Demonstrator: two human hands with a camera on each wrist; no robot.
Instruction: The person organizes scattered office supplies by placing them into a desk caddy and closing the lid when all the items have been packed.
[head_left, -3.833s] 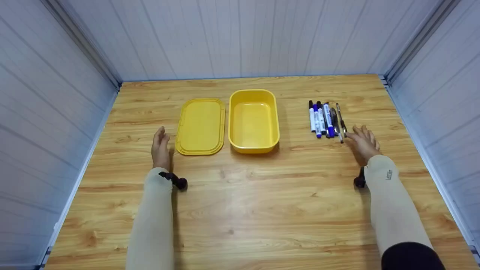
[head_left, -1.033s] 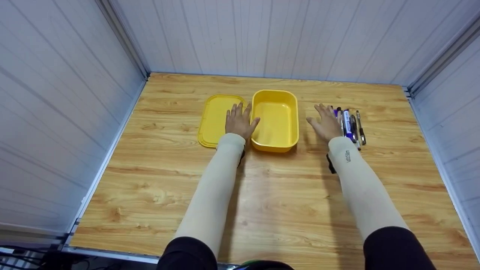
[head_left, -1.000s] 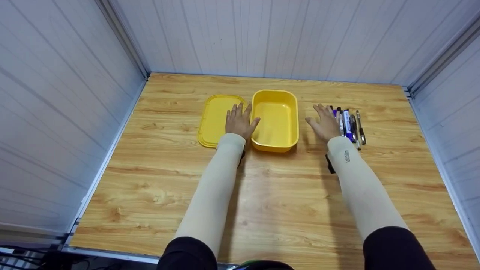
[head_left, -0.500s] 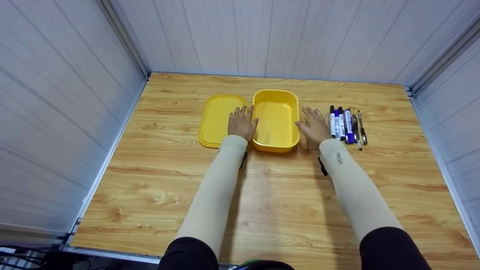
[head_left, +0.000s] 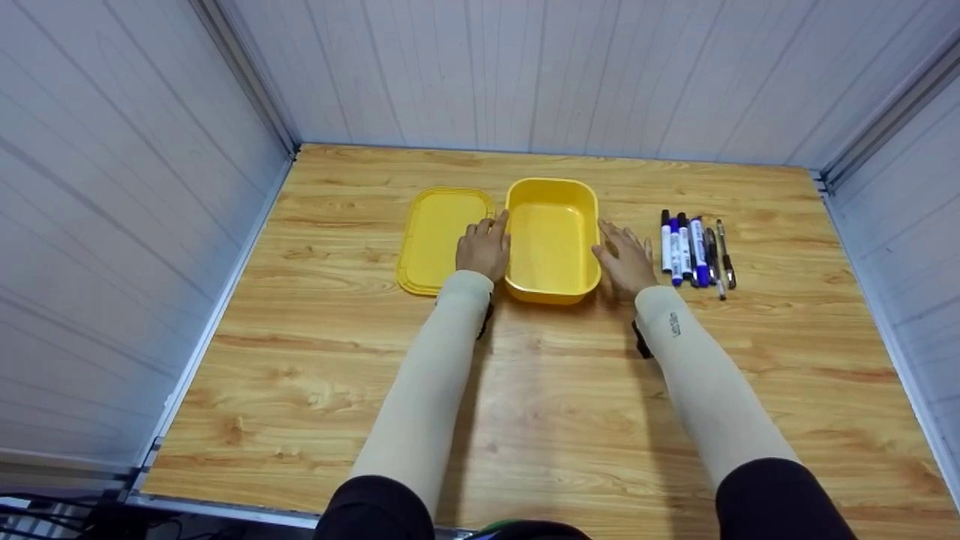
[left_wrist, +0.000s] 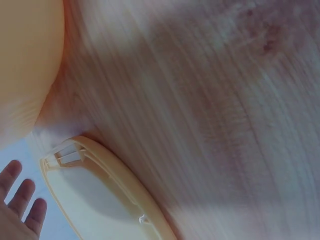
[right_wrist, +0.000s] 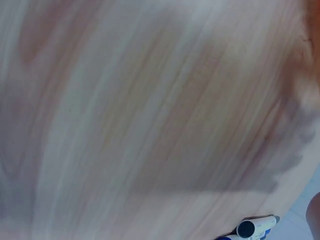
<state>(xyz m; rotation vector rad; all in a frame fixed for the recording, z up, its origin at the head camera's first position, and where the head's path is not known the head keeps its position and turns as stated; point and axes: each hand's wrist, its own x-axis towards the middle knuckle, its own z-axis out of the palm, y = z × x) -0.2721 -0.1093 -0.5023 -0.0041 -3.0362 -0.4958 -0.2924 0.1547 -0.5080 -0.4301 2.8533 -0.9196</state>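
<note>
A yellow rectangular box (head_left: pixel 551 297) stands uncovered on the table, with nothing in it. My left hand (head_left: pixel 484 251) is at its left wall, over the right edge of the flat yellow lid (head_left: pixel 431 240). On the opposite side my right hand (head_left: pixel 628 261) has its fingertips right at the box's right wall. In the left wrist view, fingers of the left hand (left_wrist: pixel 22 210) reach out straight above the lid (left_wrist: pixel 95 195), near the box wall (left_wrist: pixel 30 60). The right wrist view catches only a sliver of the right hand (right_wrist: pixel 314 215).
Several markers (head_left: pixel 676 251) and pens (head_left: pixel 724 255) lie side by side to the right of the right hand. A marker (right_wrist: pixel 260 226) shows low in the right wrist view. White panel walls (head_left: pixel 480 75) enclose the wooden table (head_left: pixel 540 420) at the back and sides.
The right hand has moved left from beside the markers to the box's right wall. The left hand went right over the lid to the box's left side. Box, lid and markers stay put.
</note>
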